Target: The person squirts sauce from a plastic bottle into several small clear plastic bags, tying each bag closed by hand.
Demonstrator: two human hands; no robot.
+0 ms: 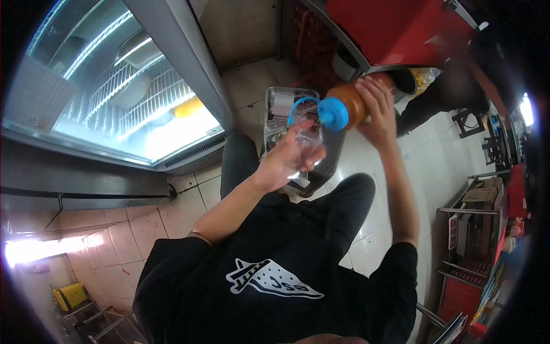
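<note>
My right hand [378, 107] grips an orange-brown squeeze bottle [355, 105], tilted with its blue nozzle cap [333, 114] pointing left. A thin blue loop hangs from that cap. My left hand [296, 150] holds a clear plastic bag [307, 139] just below and left of the nozzle. Whether the nozzle sits inside the bag's mouth or only beside it, I cannot tell. Beneath both hands, between my knees, stands a clear plastic container [269, 101] with packets in it.
A lit glass-door display fridge [191, 73] stands at the left. At the upper right is a red-topped table [386, 30], with a dark pot [406, 81] under its edge. Stacked stools and boxes [483, 191] stand at the right, and a person's dark-clothed leg [429, 101] is near the table.
</note>
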